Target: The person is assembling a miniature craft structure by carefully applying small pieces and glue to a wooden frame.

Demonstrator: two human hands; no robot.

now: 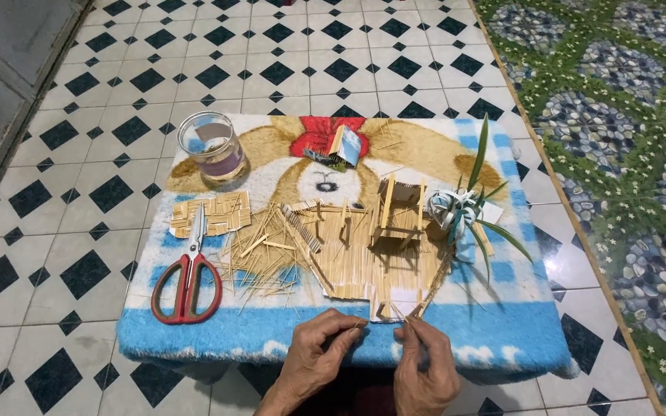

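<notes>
A thin stick point(379, 320) is held low in the middle of the frame, pinched at each end by two hands. The left hand point(319, 356) has its fingers closed tight on the left end, and the right hand point(424, 370) has its fingers closed tight on the right end. The stick sits just over the near edge of a flat mat of sticks point(379, 262) laid side by side. On that mat stands a little stick house point(398, 213), a bit right of the middle. A loose pile of sticks point(267, 254) is spread out to the left of the mat. Further left lie red scissors point(187, 283), shut, with the blades pointing up the frame. Above the scissors is a small square of joined sticks point(213, 213). In the upper left sits a clear glass jar point(211, 145). Near the top middle lies a small blue and white box point(344, 145). On the right is a little plant with long green leaves point(468, 208). All of this rests on a fluffy blue towel with a bear picture point(502, 331), spread on a floor of black and white tiles point(55, 254).
</notes>
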